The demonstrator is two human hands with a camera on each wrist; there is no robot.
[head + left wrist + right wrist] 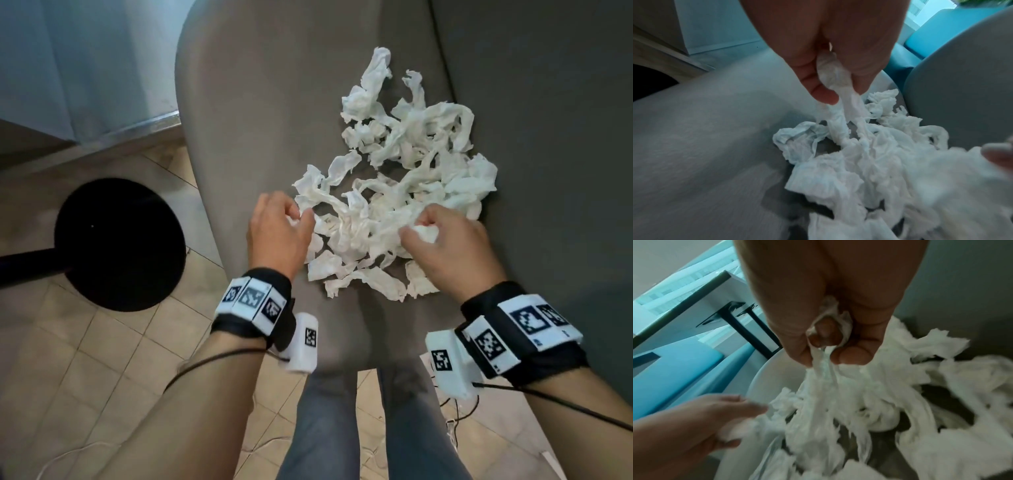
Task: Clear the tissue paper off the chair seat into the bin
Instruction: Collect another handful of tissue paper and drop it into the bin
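A loose heap of torn white tissue paper [404, 178] lies spread over the grey chair seat [260, 120]. My left hand [294, 219] is at the heap's near left edge, its thumb and fingers pinching a twisted strand of tissue paper [840, 91]. My right hand [424, 229] is at the near right edge, fingers curled round a bunch of tissue paper [826, 360] that trails down into the heap. A round black bin [120, 243] stands on the floor left of the chair.
The chair's grey backrest [548, 102] rises right of the heap. Tan floor tiles [68, 359] surround the bin, with thin cables [459, 411] on the floor near my legs [325, 428]. A white table on black legs [729, 316] and a teal bench [674, 369] stand beyond the chair.
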